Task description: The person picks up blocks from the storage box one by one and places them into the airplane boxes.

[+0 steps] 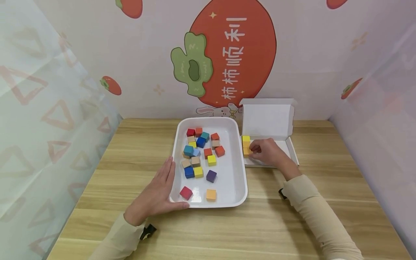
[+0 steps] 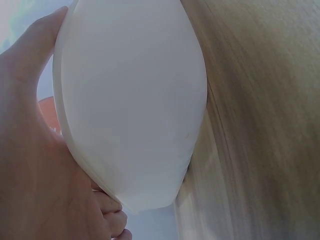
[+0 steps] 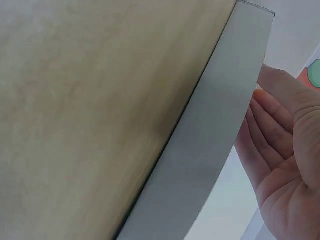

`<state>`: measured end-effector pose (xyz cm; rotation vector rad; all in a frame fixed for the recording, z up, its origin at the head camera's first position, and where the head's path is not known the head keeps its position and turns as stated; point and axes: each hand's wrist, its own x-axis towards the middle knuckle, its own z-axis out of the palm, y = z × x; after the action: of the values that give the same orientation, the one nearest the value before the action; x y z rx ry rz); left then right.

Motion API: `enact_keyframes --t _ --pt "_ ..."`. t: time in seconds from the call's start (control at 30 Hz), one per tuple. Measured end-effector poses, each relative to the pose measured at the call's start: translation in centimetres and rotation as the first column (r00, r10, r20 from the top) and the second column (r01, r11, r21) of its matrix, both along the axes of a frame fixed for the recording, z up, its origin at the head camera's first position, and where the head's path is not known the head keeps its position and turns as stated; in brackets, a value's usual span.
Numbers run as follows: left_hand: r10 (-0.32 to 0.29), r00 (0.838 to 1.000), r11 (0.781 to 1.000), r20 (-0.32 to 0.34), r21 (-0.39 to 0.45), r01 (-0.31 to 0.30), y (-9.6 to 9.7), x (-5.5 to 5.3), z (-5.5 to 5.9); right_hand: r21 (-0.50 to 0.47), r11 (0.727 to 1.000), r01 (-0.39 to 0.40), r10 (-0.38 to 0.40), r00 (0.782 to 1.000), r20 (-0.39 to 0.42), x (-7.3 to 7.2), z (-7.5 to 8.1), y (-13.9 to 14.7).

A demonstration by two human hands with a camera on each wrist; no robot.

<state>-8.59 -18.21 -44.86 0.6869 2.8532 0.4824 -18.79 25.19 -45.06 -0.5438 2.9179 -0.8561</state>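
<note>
A white tray of small colored cubes stands in the middle of the table. My left hand rests against its near left corner, fingers straight along the left side and thumb along the front rim; the left wrist view shows the tray's outer wall beside this hand. My right hand reaches into a shallow white box, its fingertips at an orange cube by the left wall. A yellow cube sits farther back in the same row. The box's side hides the cube in the right wrist view.
In the tray are a purple cube, a lone orange cube, a crimson cube and several others toward the back left. The box's lid stands raised near the back wall. Tray and box are side by side.
</note>
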Motion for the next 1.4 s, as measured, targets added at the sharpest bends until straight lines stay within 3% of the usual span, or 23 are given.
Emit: enact_keyframes --t 0.17,0.37,0.63,0.77,0.93,1.17,1.4 --pt "0.006 1.000 1.000 0.005 0.001 -0.006 0.0 0.0 -0.1 0.057 0.998 0.004 -0.002 1.000 -0.028 0.3 1.1 -0.3" --pt "0.007 1.000 1.000 0.006 -0.005 -0.007 0.0 -0.1 -0.2 0.068 0.997 -0.038 0.042 0.997 -0.061 1.0 3.8 -1.8" --pt "-0.005 1.000 1.000 0.002 -0.002 0.005 0.0 -0.1 -0.1 0.030 0.988 -0.148 0.148 0.989 0.011 2.0 6.2 -5.3" --pt "-0.004 1.000 1.000 0.003 0.006 0.004 0.0 -0.1 0.0 0.035 0.970 -0.239 0.236 0.969 0.076 2.3 5.9 -7.1" --pt "-0.003 1.000 1.000 0.005 0.002 0.003 0.0 -0.1 0.0 0.019 0.936 -0.352 0.347 0.929 0.132 2.7 4.7 -9.1" --pt "-0.001 1.000 1.000 0.004 0.000 0.001 -0.1 -0.1 0.0 0.045 0.915 -0.401 0.387 0.903 0.186 3.4 3.1 -11.4" --pt "-0.007 1.000 1.000 0.001 0.001 0.007 -0.1 -0.1 0.0 0.078 0.897 -0.436 0.418 0.891 0.178 3.3 1.8 -12.7"
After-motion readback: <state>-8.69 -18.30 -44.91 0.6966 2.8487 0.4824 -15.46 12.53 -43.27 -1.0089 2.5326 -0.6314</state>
